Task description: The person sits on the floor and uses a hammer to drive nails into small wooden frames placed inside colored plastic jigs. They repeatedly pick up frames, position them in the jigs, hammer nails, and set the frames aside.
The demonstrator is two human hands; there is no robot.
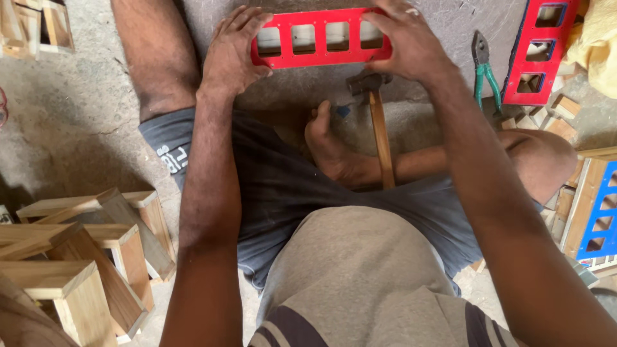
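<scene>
A red rectangular plate point(319, 54) with a row of several square openings lies flat on a grey slab point(450, 26) in front of me. My left hand point(232, 54) grips its left end and my right hand point(403, 44) grips its right end. A hammer point(379, 128) with a wooden handle lies just below the plate, its head near my right hand and its handle resting against my foot point(334, 151). I sit on the floor with legs folded.
Green-handled pliers point(483, 71) lie right of my right hand. A second red plate point(536, 51) with openings sits at the upper right, a blue one point(601, 215) at the right edge. Several wooden box frames point(83, 257) are stacked at the lower left. Small wood blocks point(559, 119) lie at the right.
</scene>
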